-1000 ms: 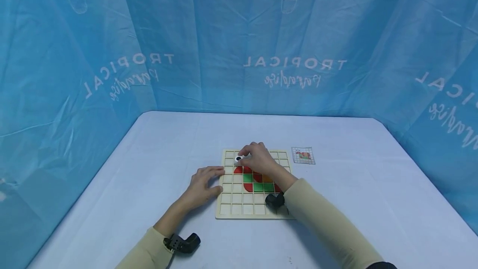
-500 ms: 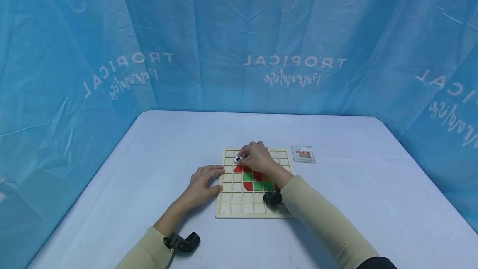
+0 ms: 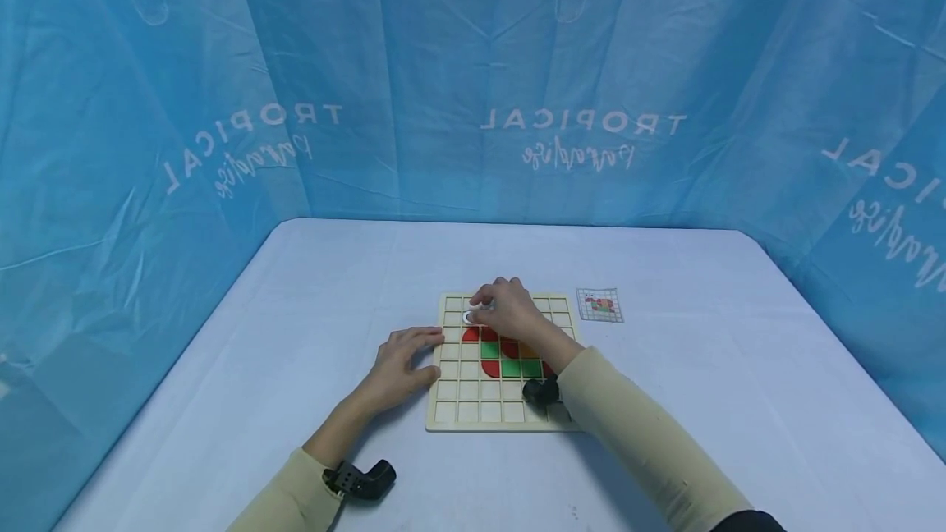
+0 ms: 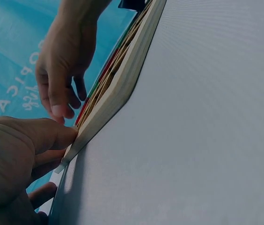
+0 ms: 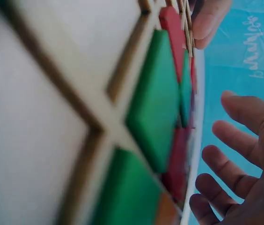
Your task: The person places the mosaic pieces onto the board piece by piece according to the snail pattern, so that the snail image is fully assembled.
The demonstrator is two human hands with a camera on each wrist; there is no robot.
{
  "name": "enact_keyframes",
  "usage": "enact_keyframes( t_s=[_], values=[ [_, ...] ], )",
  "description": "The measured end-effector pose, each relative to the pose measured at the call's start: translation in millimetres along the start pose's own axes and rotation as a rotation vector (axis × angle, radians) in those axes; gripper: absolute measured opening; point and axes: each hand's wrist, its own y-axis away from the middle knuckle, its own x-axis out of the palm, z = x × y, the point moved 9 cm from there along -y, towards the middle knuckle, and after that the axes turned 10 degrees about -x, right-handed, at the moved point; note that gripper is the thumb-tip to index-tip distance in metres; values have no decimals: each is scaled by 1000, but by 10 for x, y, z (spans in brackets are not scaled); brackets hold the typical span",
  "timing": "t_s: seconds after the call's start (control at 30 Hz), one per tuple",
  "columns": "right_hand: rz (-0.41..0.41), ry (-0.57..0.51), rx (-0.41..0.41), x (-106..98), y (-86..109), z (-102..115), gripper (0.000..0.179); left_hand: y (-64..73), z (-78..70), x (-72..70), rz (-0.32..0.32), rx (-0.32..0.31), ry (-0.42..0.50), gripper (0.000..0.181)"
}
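Observation:
A pale grid board (image 3: 469, 391) lies on the table with red, green and orange tiles in its cells. At its upper left, a white tile with an eye print (image 3: 467, 318) lies mostly under the thumb of my right hand (image 3: 508, 310). That thumb touches the tile; the fingers stand apart above it. Seen in the right wrist view, the right hand (image 5: 258, 159) has spread fingers, and green tiles (image 5: 155, 103) sit in the grid. My left hand (image 3: 399, 370) rests with thumb and fingertips against the board's left edge, which the left wrist view also shows.
A small card (image 3: 600, 305) with a gridded coloured picture lies right of the board. White cloth covers the table (image 3: 355, 269), and blue printed curtains (image 3: 436, 80) hang behind and at both sides. My right forearm passes over the board's lower right corner.
My right thumb has slid over the eye tile, so less of its black print shows. The index finger has lifted slightly away from it. My left hand stays at the board's edge.

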Motion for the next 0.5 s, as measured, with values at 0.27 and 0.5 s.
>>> enact_keyframes(
  t_s=[0.27, 0.5],
  values=[
    [-75, -105, -52, -297, 268, -3, 27, -17, 9, 2, -9, -12, -3, 46],
    [-153, 7, -16, -518, 717, -233, 24, -3, 20, -25, -27, -29, -42, 44]
  ],
)
